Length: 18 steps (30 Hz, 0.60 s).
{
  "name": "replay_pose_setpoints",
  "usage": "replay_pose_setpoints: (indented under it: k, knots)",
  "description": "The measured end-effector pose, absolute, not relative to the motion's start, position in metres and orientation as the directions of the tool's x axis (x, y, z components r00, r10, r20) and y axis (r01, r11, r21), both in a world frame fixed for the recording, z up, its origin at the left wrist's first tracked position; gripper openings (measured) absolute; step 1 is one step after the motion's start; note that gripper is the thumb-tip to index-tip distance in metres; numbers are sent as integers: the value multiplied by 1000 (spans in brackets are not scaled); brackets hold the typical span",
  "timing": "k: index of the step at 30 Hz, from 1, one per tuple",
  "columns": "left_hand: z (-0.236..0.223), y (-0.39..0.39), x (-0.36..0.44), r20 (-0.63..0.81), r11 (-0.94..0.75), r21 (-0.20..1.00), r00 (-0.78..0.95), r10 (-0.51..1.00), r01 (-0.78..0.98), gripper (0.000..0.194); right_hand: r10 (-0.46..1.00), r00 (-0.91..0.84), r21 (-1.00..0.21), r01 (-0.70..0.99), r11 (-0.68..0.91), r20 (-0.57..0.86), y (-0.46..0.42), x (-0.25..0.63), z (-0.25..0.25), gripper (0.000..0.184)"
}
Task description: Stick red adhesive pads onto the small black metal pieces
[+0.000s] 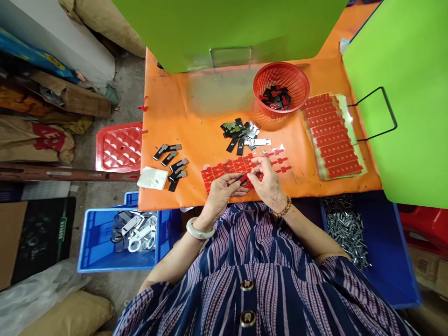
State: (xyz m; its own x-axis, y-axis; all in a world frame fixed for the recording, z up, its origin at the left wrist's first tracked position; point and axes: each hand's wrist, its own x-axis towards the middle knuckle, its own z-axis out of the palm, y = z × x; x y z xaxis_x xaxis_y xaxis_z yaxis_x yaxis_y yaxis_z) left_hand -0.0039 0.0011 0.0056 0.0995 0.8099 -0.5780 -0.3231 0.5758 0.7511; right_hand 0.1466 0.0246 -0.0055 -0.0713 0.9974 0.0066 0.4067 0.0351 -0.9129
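Pinching a narrow black piece (239, 178), the left hand (220, 192) partly covers it; just beside this grip, the right hand (268, 183) has bunched fingertips, contents indiscernible.

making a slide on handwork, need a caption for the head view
Left hand pinches a small black piece above rows of red cut-outs, right hand beside it, red mesh basket beyond.

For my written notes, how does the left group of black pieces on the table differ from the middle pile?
The left group is spread in a loose column; the middle pile is heaped closely.
The left group has fewer pieces than the middle pile.
The middle pile includes a white strip; the left group has none.
Both rest on the orange tabletop.
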Motion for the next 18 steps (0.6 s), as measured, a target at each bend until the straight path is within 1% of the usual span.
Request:
replay_pose_setpoints:
  k: [5,10,18]
  knots:
    - [6,1,-3,-582,579,746,100,807,-330,36,998,-68,-909,416,25,-4,26,146,-7,29]
    - [5,2,-4,-580,574,752,88,810,-325,35,998,-60,-904,425,44,21,27,144,-10,28]
    - [4,0,-3,-554,550,780,79,829,-299,37,996,-83,-860,505,71,33,28,142,-9,25]
